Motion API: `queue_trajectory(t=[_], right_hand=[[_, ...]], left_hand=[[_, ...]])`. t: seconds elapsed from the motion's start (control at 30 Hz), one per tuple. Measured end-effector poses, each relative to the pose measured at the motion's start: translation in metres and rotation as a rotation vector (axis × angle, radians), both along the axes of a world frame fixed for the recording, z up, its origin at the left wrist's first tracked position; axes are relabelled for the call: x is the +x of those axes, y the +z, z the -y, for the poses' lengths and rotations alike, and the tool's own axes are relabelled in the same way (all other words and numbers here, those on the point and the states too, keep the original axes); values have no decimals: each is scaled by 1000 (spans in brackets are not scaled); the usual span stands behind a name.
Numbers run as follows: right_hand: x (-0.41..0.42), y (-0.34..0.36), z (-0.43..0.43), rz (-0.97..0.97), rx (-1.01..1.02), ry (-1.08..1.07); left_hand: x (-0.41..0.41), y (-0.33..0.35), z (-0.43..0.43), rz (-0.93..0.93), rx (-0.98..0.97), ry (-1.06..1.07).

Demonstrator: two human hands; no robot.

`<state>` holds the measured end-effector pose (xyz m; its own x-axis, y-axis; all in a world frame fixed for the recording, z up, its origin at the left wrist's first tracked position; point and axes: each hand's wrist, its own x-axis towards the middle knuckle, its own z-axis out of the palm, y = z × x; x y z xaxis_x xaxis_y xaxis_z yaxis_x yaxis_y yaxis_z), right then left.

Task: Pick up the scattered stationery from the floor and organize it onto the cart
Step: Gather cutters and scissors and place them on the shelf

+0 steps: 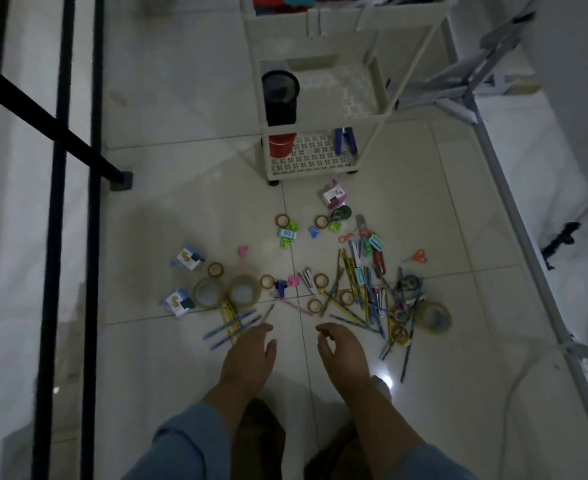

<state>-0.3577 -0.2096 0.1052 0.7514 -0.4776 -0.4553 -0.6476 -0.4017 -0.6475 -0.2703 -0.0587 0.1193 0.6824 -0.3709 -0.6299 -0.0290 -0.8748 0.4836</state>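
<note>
Head view: your left hand (251,355) low over white tiled floor (181,202), fingers stretched forward, fingertip meets end of thin grey pen (268,311); cannot tell if pen is pinched. Your right hand (344,355) just beside it, fingers loosely curled, nothing inside. Scattered stationery (365,289) (pens, pencils, tape rolls, scissors, small boxes) lies on floor between hands and white plastic tiered cart (310,173). Bottom shelf of cart carries red cup (281,145) and blue tool (344,140).

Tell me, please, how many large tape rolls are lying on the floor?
3. Two large tape rolls lie side by side left of the pen pile; the third lies at its right edge. The pile might hide another.
</note>
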Motion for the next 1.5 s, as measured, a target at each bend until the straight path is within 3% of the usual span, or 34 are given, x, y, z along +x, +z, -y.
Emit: queue_trajectory(t=[0.33,0.53,0.7,0.83,0.93,1.0,1.13,1.27,1.4,1.5], right_hand=[[-44,-61,50,-52,-11,-54],[-61,-109,82,-75,-41,-209],[-62,-172,106,-78,-23,-359],[-52,-245,137,-22,-89,-401],[-36,-308,168,127,-307,-467],[-19,-332,190,121,-431,-520],[28,-369,240,175,-492,-508],[50,-374,258,106,-384,-427],[65,-367,257,32,-316,-455],[68,-369,260,77,-272,-458]], left_hand=[[-41,-66,56,-15,19,-69],[-55,-111,87,-18,-53,-172],[-52,-170,117,14,-46,-243],[-48,-239,152,56,-171,-237],[-39,-297,182,189,-369,-212],[-21,-326,199,308,-442,-243],[32,-378,226,492,-459,-275],[59,-376,224,514,-364,-435],[46,-360,227,473,-459,-231],[45,-362,250,479,-476,-268]])
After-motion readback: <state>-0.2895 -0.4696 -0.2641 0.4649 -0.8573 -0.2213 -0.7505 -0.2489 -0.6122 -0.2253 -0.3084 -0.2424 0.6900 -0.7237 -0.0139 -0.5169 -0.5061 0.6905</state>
